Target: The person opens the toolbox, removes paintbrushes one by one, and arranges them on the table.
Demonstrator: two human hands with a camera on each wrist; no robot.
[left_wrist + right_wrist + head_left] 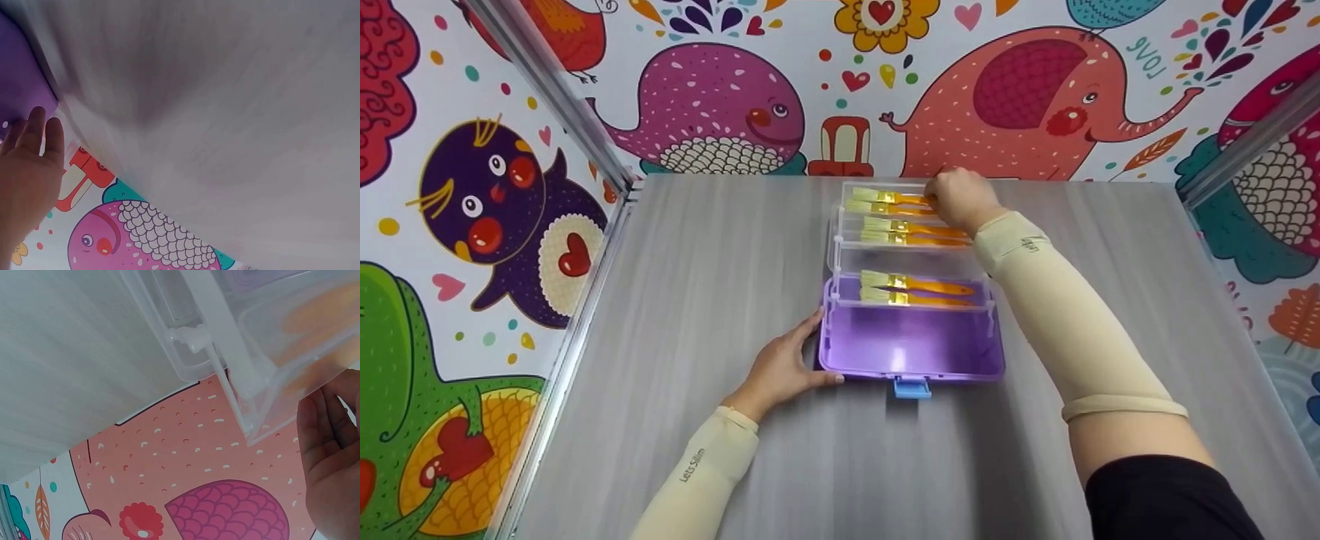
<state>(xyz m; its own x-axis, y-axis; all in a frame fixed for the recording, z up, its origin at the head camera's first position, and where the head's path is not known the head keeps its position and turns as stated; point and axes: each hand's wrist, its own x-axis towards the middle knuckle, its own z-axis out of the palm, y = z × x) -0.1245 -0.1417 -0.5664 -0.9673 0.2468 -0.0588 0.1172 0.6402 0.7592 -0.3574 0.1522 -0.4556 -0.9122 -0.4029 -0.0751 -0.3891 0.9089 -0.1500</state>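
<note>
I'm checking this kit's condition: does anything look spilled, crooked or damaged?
Nothing stands out. The orange-handled, pale-bristled paintbrushes lie in the clear plastic trays, bristles all pointing left, and the open purple plastic box stands upright without visible spills or damage. The right hand hides part of the top tray.

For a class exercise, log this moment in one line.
left hand: touching purple box | right hand: gripping top clear tray | brushes: lying in pairs

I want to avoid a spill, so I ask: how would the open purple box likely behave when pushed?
The purple box would probably slide as one stiff body: it looks like moulded hard plastic. It may tip backward, since the clear trays reach past its far edge. The loose-looking brushes might shift.
</note>
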